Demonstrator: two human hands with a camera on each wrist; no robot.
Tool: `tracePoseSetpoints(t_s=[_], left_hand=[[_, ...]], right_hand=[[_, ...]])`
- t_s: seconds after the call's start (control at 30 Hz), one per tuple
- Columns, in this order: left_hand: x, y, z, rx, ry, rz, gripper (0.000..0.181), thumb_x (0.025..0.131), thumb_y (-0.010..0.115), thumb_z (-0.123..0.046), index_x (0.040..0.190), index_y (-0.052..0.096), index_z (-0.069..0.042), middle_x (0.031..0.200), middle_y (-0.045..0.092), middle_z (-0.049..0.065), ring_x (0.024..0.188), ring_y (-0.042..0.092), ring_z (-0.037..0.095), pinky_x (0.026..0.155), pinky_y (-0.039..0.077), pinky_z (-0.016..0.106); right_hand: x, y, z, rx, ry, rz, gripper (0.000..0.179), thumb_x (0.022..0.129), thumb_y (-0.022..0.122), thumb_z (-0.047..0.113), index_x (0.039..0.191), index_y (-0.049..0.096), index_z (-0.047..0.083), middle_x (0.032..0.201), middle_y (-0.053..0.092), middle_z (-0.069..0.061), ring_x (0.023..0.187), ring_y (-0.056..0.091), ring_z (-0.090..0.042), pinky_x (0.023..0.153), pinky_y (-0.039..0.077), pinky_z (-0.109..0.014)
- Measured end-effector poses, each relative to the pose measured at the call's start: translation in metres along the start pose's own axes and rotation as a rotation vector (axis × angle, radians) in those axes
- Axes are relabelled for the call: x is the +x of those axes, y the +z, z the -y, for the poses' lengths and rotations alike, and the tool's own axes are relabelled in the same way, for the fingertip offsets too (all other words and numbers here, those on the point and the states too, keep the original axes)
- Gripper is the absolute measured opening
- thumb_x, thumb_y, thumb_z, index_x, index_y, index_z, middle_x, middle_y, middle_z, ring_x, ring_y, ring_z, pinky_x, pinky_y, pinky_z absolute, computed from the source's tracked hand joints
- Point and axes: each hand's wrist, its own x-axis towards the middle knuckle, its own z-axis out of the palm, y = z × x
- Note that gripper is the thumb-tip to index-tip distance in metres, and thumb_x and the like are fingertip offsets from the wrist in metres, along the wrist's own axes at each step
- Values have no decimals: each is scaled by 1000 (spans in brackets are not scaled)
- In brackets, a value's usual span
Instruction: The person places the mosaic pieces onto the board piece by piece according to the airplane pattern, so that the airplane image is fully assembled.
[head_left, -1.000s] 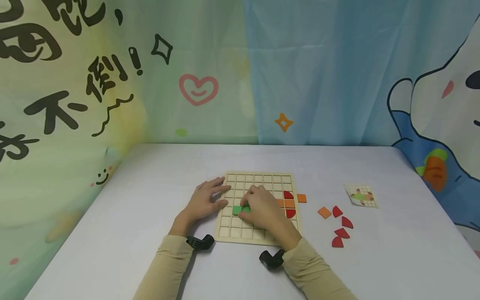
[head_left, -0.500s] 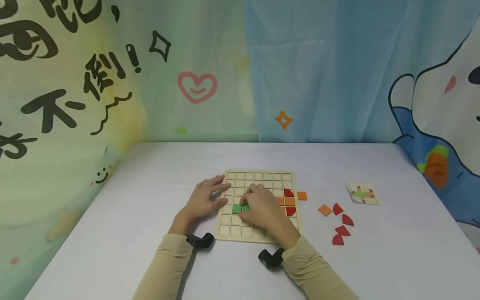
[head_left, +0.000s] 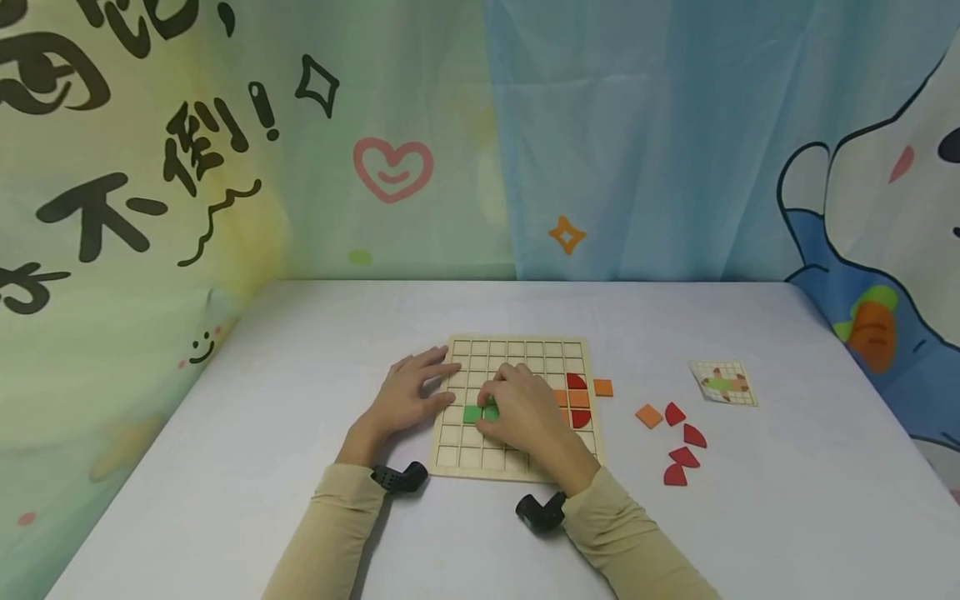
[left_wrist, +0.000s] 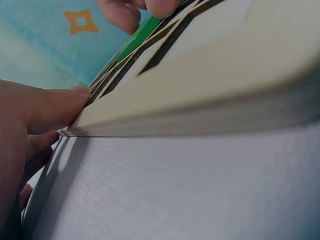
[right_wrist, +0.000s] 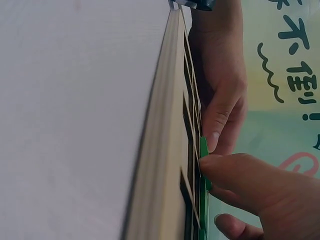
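Gridded board [head_left: 468, 459] holds a green square [head_left: 472, 414] toward nine o'clock, orange squares [head_left: 579, 398] and red quarter-rounds [head_left: 581, 419] toward three; right hand [head_left: 528, 414] pinches another green piece [head_left: 491, 411]; left hand [head_left: 405, 402], fingers extended, touches the nine-o'clock edge.

Right hand [head_left: 527, 410] at green tile [head_left: 491, 412]

On the fabric backdrop [head_left: 300, 200], in bold dark brush strokes, stand the Chinese characters "不" [head_left: 90, 225] and "倒" [head_left: 198, 142], followed by an exclamation mark [head_left: 261, 107], the line slanting up to the right. The frame cuts off the character before them. Above, a comma [head_left: 227, 17] follows larger, cropped characters. "不倒!" also reads in the right wrist view.
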Motion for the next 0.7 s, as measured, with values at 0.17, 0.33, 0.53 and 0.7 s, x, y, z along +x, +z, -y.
tracePoseSetpoints(t_s=[0.17,0.33,0.53,0.7], left_hand=[[0,0,-1,-1,-1,-1,51,89,59,-44,135,55,-22,153,35,5,143,29,24,119,15,49],[0,0,0,4,-2,-6,52,89,59,-45,135,55,-23,153,35,4,144,29,23,119,16,49],[1,1,1,0,7,-11,52,88,59,-46,135,55,-22,153,36,5,143,29,24,119,16,49],[0,1,-1,-11,1,-13,52,88,59,-46,134,56,-21,153,36,6,143,29,25,119,16,50]], right_hand=[[0,0,-1,-2,0,-2,19,76,75,38,90,72,25,101,60,1,92,53,-20,75,50,-36],[0,0,-1,13,0,4,18,77,74,37,90,72,25,102,60,1,92,52,-19,76,49,-35],[-1,-1,-2,28,1,10,19,76,75,36,90,72,24,103,61,0,94,52,-20,76,49,-37],[-2,-3,-3,44,14,4,19,77,74,36,92,72,24,103,60,1,94,52,-20,77,49,-36]])
